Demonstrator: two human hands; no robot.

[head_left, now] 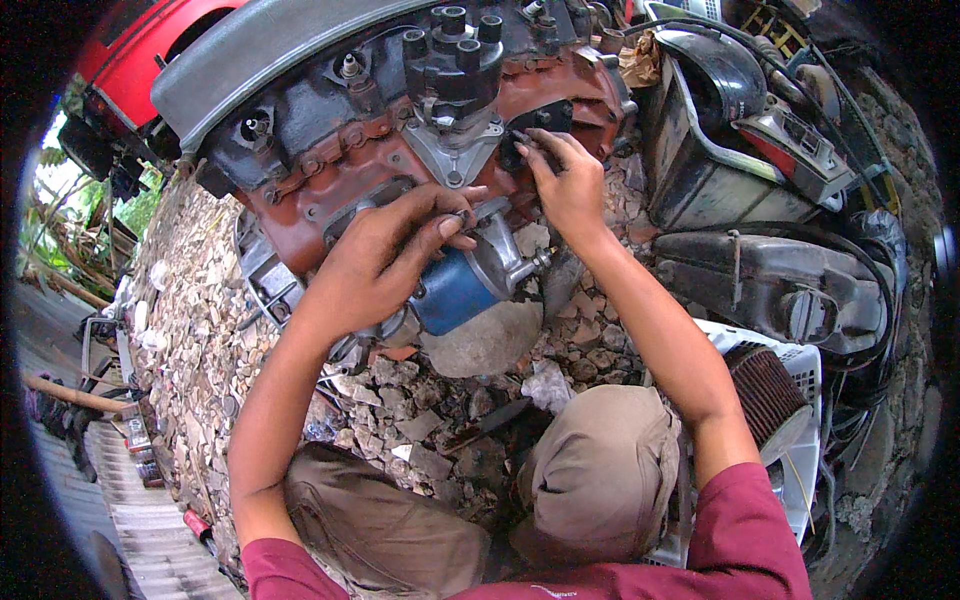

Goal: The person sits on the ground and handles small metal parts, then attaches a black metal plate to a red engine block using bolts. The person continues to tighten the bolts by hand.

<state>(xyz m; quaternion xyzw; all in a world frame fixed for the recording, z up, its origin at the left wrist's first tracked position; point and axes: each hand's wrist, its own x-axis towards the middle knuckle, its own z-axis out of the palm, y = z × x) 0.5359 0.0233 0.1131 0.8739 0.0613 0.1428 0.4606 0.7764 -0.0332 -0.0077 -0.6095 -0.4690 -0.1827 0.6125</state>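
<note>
A reddish-brown engine block (370, 155) stands in front of me, with a black distributor cap (453, 55) on a grey metal bracket (453, 150). My left hand (405, 240) is closed above a blue cylindrical canister (450, 293), thumb and fingertips brought together; whatever is between them is too small to name. Right of the bracket, the fingers of my right hand (565, 180) are pinched beside a dark opening in the block. What they grip there is hidden. A metal fitting with a brass tip (530, 266) sticks out beside the canister.
Broken stones (190, 290) cover the ground, and a large rock (485, 340) lies under the canister. At right are a bin of parts (720, 185), a black tank-like part (780, 285) and a white crate (805, 360) with a pleated filter (765, 395). A red vehicle body (130, 60) is behind.
</note>
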